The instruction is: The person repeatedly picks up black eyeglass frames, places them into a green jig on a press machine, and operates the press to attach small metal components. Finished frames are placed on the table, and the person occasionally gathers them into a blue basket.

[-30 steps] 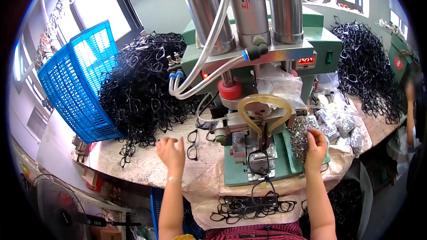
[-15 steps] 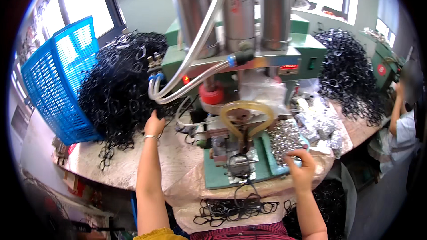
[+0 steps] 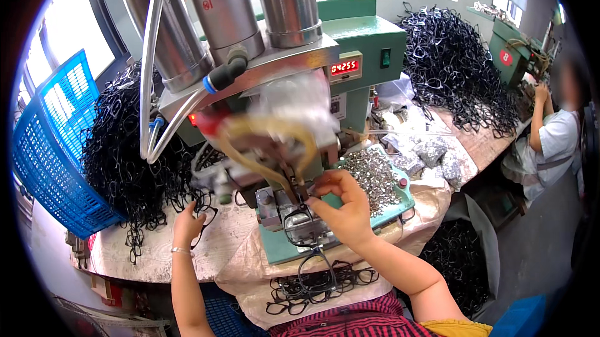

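My left hand (image 3: 189, 226) is closed on a black eyeglass frame (image 3: 209, 219) at the near edge of a large tangled pile of frames (image 3: 134, 143). My right hand (image 3: 347, 209) is at the work point of a green press (image 3: 361, 46), its thumb and forefinger pinched beside the tool tip. Whatever lies between those fingertips is too small to make out. Just below them a black eyeglass frame (image 3: 317, 272) sits at the metal fixture, one lens rim hanging toward me. Right of the fixture, small shiny metal parts (image 3: 372, 177) fill a tray (image 3: 405, 198).
A blue plastic basket (image 3: 53, 149) tilts at the left. Several frames (image 3: 294, 290) lie on the cloth before me. More frames are heaped at the far right (image 3: 456, 68) and in a sack (image 3: 459, 262). Bags of metal parts (image 3: 431, 149) lie behind the tray. A co-worker (image 3: 556, 137) works at the right.
My right hand has gone from the metal parts to the press fixture. My left hand has come nearer, drawing a frame from the pile. The whole view has shifted and tilted.
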The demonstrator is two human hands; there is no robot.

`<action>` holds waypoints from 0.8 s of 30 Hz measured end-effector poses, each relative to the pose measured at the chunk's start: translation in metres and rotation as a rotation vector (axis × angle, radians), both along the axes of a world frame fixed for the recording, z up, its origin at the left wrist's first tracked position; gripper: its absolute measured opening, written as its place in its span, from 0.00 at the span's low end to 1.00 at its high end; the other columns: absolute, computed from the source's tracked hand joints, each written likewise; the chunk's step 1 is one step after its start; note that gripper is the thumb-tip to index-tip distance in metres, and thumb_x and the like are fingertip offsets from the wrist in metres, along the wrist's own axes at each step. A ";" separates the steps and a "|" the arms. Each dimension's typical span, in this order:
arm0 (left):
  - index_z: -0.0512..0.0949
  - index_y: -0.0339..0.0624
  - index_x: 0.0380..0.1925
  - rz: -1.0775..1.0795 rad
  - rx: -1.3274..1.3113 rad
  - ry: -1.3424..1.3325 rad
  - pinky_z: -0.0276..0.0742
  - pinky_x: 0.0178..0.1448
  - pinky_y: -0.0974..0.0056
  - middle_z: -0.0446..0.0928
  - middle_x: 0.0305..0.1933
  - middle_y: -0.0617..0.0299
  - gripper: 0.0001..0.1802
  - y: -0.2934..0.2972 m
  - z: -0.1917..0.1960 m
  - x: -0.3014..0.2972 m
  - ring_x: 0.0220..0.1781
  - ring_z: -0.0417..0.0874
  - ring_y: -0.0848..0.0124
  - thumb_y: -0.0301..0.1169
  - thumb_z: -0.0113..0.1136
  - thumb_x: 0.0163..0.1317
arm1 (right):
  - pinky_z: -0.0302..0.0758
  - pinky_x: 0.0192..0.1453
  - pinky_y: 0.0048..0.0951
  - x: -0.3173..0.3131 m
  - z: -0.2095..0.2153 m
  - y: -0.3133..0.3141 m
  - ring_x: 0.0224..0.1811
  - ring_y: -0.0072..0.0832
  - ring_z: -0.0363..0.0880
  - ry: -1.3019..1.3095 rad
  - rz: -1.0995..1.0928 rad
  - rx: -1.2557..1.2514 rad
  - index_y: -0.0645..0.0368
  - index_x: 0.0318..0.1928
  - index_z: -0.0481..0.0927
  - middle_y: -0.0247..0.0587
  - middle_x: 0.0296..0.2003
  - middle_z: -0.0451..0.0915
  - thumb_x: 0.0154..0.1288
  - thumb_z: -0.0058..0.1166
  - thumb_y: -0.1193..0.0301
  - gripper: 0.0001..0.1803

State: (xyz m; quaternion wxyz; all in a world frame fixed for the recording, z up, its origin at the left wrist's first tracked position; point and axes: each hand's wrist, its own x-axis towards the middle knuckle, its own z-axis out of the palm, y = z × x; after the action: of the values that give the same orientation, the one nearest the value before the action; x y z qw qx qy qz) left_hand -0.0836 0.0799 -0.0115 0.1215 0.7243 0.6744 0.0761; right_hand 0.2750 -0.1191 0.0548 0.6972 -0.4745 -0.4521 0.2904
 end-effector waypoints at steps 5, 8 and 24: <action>0.83 0.38 0.44 0.047 0.221 -1.057 0.64 0.32 0.74 0.74 0.29 0.71 0.15 -0.039 0.019 0.015 0.29 0.72 0.81 0.39 0.54 0.74 | 0.73 0.56 0.24 -0.016 0.012 -0.001 0.48 0.21 0.78 0.229 0.119 0.025 0.67 0.55 0.70 0.38 0.47 0.79 0.59 0.62 0.82 0.24; 0.80 0.41 0.41 0.017 0.582 -1.521 0.70 0.38 0.70 0.75 0.39 0.64 0.12 -0.093 0.061 0.073 0.34 0.74 0.76 0.35 0.51 0.75 | 0.73 0.59 0.27 -0.022 0.026 -0.016 0.53 0.27 0.79 0.132 0.104 -0.027 0.66 0.60 0.69 0.42 0.52 0.79 0.61 0.59 0.81 0.25; 0.88 0.53 0.37 -1.167 0.655 -0.654 0.76 0.54 0.50 0.86 0.43 0.67 0.12 -0.166 0.094 0.180 0.34 0.71 0.66 0.33 0.74 0.49 | 0.76 0.57 0.45 0.104 -0.068 -0.027 0.60 0.48 0.75 -1.015 -0.502 -0.147 0.51 0.35 0.86 0.49 0.50 0.80 0.52 0.66 0.70 0.08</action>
State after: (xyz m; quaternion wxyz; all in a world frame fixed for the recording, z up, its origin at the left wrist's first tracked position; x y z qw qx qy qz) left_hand 0.0961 -0.0859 0.0824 0.1145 0.9044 0.0524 0.4077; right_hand 0.3788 -0.1456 -0.0129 0.4054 -0.6946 -0.5825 -0.1177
